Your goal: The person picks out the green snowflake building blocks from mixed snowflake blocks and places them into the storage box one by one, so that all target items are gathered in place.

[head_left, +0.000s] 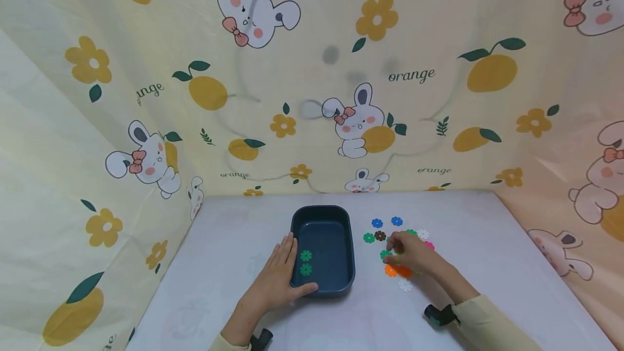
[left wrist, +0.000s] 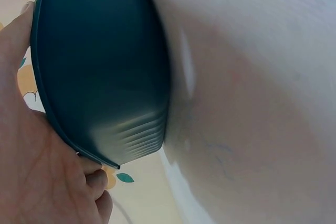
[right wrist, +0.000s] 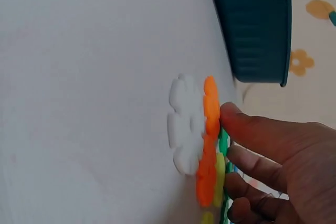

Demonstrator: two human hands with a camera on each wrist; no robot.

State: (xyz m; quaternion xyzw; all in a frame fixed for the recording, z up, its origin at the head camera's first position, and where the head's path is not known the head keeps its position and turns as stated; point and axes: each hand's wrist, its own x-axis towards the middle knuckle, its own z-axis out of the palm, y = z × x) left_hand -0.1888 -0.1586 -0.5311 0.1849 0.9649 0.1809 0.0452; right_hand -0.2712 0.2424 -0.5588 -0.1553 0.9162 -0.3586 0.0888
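Dark blue, the tray (head_left: 325, 232) sits on the bench (head_left: 205, 286), left grip (head_left: 278, 280) straight-fingered against it, right grip (head_left: 412, 252) in among flower discs (head_left: 390, 271), pinching or not I can't tell.

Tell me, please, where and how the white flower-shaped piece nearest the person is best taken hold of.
I would pinch the white piece by the left and right of its lobed rim, coming from above and the near side: it lies flat, with bare table before it, while orange pieces crowd its far edge. The notches between lobes should help the grip.
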